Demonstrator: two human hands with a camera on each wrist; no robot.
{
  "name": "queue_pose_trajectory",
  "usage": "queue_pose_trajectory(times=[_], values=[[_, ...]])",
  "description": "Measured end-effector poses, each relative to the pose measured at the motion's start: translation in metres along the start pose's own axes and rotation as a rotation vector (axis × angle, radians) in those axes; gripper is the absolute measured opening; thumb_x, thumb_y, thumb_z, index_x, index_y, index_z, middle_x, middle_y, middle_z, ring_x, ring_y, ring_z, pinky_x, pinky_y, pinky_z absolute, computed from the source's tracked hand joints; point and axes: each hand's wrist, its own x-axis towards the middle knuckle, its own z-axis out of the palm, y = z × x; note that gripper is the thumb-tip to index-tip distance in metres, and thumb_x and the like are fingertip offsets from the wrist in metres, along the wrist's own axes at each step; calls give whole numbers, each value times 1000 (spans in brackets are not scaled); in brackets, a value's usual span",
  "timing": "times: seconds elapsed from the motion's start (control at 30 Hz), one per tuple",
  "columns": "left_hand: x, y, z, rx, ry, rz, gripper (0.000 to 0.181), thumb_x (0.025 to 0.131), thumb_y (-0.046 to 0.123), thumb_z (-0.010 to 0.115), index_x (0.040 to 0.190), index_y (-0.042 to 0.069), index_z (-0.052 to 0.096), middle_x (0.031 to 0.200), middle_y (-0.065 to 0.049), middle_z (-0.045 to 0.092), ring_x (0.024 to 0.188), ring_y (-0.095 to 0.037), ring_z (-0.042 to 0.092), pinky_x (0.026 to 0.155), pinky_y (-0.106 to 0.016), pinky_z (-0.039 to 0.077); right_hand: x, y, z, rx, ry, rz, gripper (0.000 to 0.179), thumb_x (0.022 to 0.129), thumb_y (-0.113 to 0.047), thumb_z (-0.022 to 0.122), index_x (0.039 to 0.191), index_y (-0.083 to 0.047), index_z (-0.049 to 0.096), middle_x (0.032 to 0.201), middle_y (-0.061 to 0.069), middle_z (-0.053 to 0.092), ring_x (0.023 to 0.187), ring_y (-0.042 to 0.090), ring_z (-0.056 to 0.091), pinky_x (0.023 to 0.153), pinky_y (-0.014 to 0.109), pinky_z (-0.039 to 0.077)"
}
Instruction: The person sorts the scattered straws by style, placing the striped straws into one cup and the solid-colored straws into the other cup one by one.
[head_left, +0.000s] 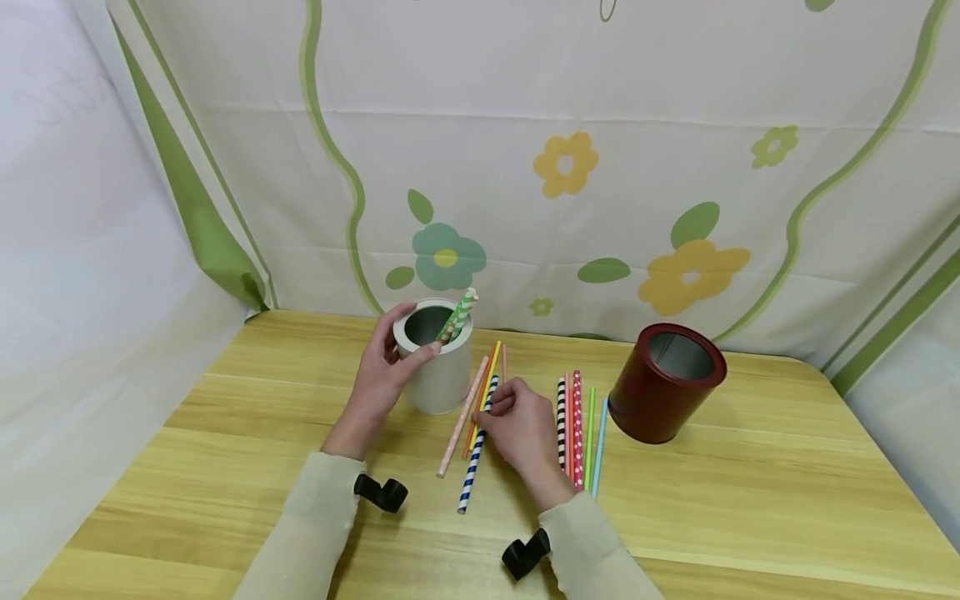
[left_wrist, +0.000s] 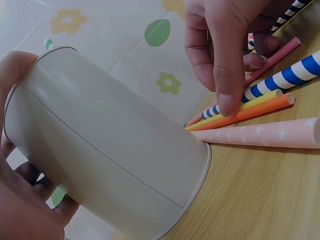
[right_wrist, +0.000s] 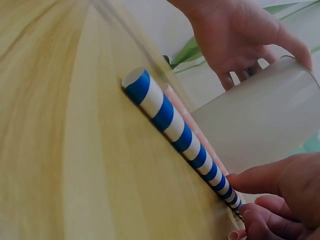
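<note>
A white can [head_left: 444,380] stands upright on the table, with a few green patterned paper straws [head_left: 461,313] leaning in its mouth. My left hand [head_left: 381,367] grips this can near the rim, thumb on the near side and fingers around the far left. At a blue-and-white striped paper straw [head_left: 471,475], my right hand [head_left: 525,427] pinches with thumb and fingertips, partway up its length. In the right wrist view the striped straw [right_wrist: 176,126] lies close along the table. Beside it are a pink star-print straw [left_wrist: 260,133], an orange straw [left_wrist: 270,105] and a yellow straw [left_wrist: 260,101].
Right of my right hand lies a row of straws, including a black-and-white striped straw [head_left: 561,417], a dotted magenta straw [head_left: 577,425], a green straw [head_left: 590,433] and a blue straw [head_left: 600,450]. A dark red can [head_left: 654,392] stands farther right. A flowered curtain [head_left: 495,167] hangs behind the table.
</note>
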Motion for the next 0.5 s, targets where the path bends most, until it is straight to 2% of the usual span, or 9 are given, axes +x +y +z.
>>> queue_pose_trajectory(times=[0.5], values=[[1,-1,0,-10,-3,2,70,100,18,76,161,27,42,161,-7,46,145,-29,43,128,-57,31,2,-1,0,-83,-8,-7,26,87,-22,91,93,-13,67,81,-1,70,69,14,61,64,29,49]])
